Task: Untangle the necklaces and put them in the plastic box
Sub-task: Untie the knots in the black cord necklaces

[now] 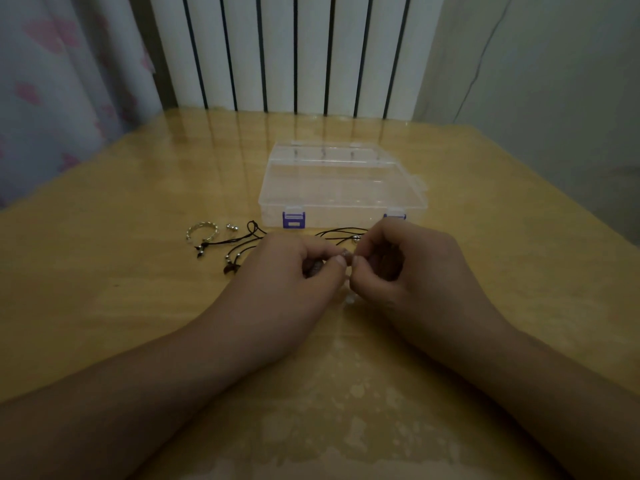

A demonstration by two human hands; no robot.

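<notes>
Black-cord necklaces point(239, 241) with small silver beads and dark pendants lie tangled on the wooden table point(104, 271), just in front of a clear plastic box point(341, 185) with purple latches. My left hand point(291, 271) and my right hand point(398, 265) meet fingertip to fingertip over the tangle, fingers curled, each pinching a part of the cords. A black cord point(341, 232) loops out behind my hands toward the box. What lies under my palms is hidden.
A silver beaded bracelet point(202, 231) and a small silver piece point(232, 227) lie left of the cords. The box's lid looks shut. A radiator point(294, 53) stands behind the table, a curtain point(52, 98) at the left, a wall at the right.
</notes>
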